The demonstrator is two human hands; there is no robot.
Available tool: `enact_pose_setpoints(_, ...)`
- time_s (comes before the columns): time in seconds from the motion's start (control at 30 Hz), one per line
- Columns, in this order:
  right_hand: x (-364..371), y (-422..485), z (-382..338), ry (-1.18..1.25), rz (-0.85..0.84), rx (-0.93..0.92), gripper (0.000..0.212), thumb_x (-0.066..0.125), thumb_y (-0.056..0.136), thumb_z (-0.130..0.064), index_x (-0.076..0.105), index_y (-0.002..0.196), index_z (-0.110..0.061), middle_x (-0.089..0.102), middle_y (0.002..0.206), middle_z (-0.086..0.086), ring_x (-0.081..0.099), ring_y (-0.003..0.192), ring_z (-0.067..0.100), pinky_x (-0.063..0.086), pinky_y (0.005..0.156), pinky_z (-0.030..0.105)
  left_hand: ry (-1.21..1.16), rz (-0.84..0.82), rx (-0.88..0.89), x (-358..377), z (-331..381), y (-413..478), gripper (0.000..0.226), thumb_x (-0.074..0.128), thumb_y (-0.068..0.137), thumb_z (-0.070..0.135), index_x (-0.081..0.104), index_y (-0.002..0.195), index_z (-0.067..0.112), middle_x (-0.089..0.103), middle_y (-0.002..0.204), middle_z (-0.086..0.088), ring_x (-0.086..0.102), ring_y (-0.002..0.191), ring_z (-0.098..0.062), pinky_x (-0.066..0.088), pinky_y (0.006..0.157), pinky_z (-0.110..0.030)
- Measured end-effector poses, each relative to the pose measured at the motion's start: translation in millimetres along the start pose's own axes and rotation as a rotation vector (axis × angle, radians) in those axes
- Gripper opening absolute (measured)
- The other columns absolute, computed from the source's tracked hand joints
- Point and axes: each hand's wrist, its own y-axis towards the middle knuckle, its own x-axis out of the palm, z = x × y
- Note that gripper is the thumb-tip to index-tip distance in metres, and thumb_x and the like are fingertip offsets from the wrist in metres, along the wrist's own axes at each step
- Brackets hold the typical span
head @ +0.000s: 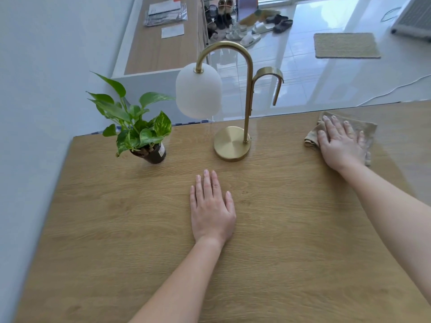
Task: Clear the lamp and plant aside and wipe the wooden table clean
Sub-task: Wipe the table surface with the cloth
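Note:
A brass lamp [233,143] with a white frosted shade stands near the far edge of the wooden table [116,229], in the middle. Left of it sits a small leafy plant [140,131] in a dark pot. At the far right a beige cloth [366,129] lies on the table. My right hand [340,143] presses flat on this cloth, fingers spread. My left hand [212,208] rests palm down on the bare wood in front of the lamp, holding nothing.
A pale wall runs along the table's left side. Beyond the far edge lies a glossy tiled floor with a woven mat [345,45], several shoes [247,26] and a white cable [396,89]. A second wooden surface with papers [163,17] is at the back left.

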Motion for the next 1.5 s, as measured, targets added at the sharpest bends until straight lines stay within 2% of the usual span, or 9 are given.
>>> enact_pose_setpoints(0.5,32,-122,3,-0.008,0.007,0.084,0.062,0.016,0.108,-0.060,0.008,0.168,-0.047,0.004,0.176,-0.022,-0.001,0.165,0.013,-0.009,0.131,0.047,0.006,-0.011,0.023,-4,0,-2,0.073,0.014,0.110,0.049,0.003,0.172,0.012,0.004,0.181,-0.008,0.001,0.167,-0.028,0.006,0.135,-0.048)
enact_pose_setpoints(0.73,49,-177,-1,-0.018,0.003,0.097,0.061,0.017,0.109,-0.059,0.006,0.168,-0.047,0.003,0.177,-0.021,-0.002,0.165,0.013,-0.009,0.131,0.048,-0.013,-0.020,0.056,-5,0,-12,0.072,0.023,0.111,0.047,0.010,0.171,0.010,0.010,0.180,-0.009,0.005,0.167,-0.031,0.007,0.135,-0.050)
enact_pose_setpoints(0.87,47,-176,0,-0.017,0.000,0.099,0.062,0.017,0.109,-0.060,0.005,0.168,-0.048,0.002,0.177,-0.021,-0.003,0.165,0.013,-0.008,0.132,0.048,-0.013,-0.042,0.158,-2,5,-21,0.072,0.023,0.112,0.048,0.009,0.171,0.010,0.009,0.180,-0.008,0.005,0.167,-0.029,0.006,0.135,-0.049)
enact_pose_setpoints(1.13,42,-160,-2,-0.043,0.013,0.079,0.062,0.016,0.108,-0.061,0.006,0.168,-0.049,0.004,0.176,-0.023,0.000,0.165,0.012,-0.006,0.132,0.049,-0.018,-0.037,0.160,0,7,-22,0.072,0.020,0.112,0.049,0.007,0.172,0.011,0.006,0.181,-0.006,0.002,0.167,-0.027,0.005,0.136,-0.048)
enact_pose_setpoints(1.5,16,-70,-13,-0.034,-0.032,0.068,0.061,0.016,0.109,-0.059,0.006,0.168,-0.048,0.001,0.177,-0.022,-0.003,0.165,0.013,-0.008,0.131,0.049,-0.027,-0.033,0.148,1,10,-20,0.072,0.022,0.112,0.050,0.009,0.171,0.011,0.007,0.180,-0.006,0.003,0.167,-0.028,0.008,0.135,-0.049)
